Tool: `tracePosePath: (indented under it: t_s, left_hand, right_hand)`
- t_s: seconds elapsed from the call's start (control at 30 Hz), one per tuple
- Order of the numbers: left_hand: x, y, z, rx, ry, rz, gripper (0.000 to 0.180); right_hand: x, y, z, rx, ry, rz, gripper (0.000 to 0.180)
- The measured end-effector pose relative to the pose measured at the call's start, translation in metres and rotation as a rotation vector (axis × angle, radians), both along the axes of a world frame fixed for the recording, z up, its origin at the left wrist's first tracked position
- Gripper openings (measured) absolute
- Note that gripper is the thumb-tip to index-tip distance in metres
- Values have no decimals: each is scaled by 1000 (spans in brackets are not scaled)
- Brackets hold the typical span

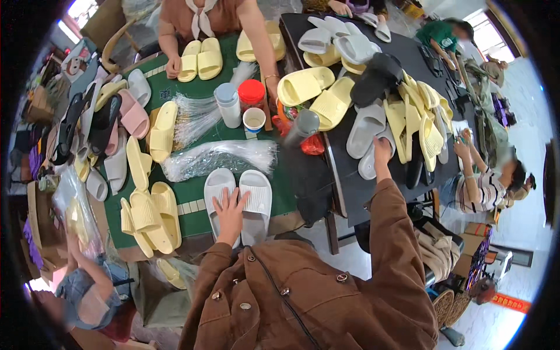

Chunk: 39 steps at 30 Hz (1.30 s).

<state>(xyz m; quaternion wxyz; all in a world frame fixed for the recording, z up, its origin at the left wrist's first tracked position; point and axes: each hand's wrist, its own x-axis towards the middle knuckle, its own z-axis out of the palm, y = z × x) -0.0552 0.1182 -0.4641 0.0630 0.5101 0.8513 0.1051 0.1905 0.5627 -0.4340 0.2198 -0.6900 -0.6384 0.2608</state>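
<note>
A pair of light grey slippers lies side by side at the near edge of the green table. My left hand rests on them with its fingers spread, palm down across the inner sides of both. Out to the right, my right hand is closed on the edge of a grey slipper on the black table. Part of its fingers is hidden by the slipper. Another grey slipper lies right beside that one, and yellow slippers are heaped to its right.
Clear plastic strips lie beyond the grey pair. A grey-lidded bottle, a red-lidded jar, a paper cup and a dark tumbler stand near the tables' seam. Yellow slippers sit at left. Co-workers sit around.
</note>
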Motion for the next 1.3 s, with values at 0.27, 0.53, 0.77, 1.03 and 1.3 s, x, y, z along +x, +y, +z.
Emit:
tracePosePath:
  t_s: [0.27, 0.53, 0.77, 1.03, 1.3]
  left_hand:
    - [-4, -14, 1, -28, -16, 90, 60]
    - [-7, -17, 1, -29, -30, 83, 63]
    - [-23, -21, 3, 14, -48, 125, 63]
    - [2, -66, 27, 223, -201, 444, 43]
    - [32, -76, -10, 235, -235, 309, 56]
  right_hand:
    - [11, 54, -39, 17, 128, -142, 63]
    - [22, -49, 3, 81, -75, -31, 56]
    - [66, -142, 3, 29, 59, 47, 42]
    - [65, -149, 5, 56, -80, 166, 48]
    - [80, -110, -37, -20, -243, 180, 61]
